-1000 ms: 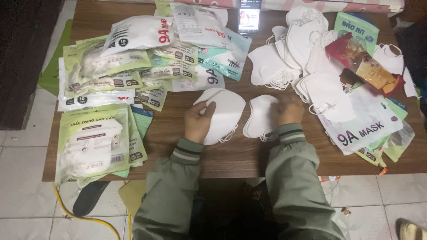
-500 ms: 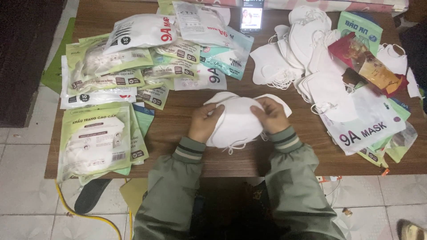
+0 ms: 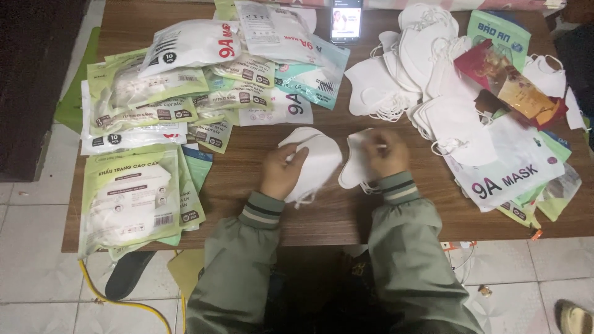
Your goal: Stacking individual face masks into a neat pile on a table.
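Under both hands, the brown wooden bench spans the whole view, its near edge just past the green jacket cuffs.

Left of the left hand: a spread of sealed mask packets, green and white, overlapping in a loose heap. Closest to that cuff lies a large green packet, flat, partly over the bench edge.

Right of the right hand: a pile of loose white masks, ear loops tangled, well beyond the fingers. Below that pile, just right of the right wrist, a white printed bag lies flat with one loose mask on it. A red and gold wrapper sits on top of the heap further out.

Ahead of the hands, at the far edge of the bench, a phone stands with its screen lit.

Left hand: fingers curled down over the left white mask, pinching its upper edge; the mask rests on the bench.

Right hand: fingers bent and closed on the right white mask, which pokes out to the left from under the palm. The two masks lie just beside each other between the hands, edges near but whether touching cannot be told.
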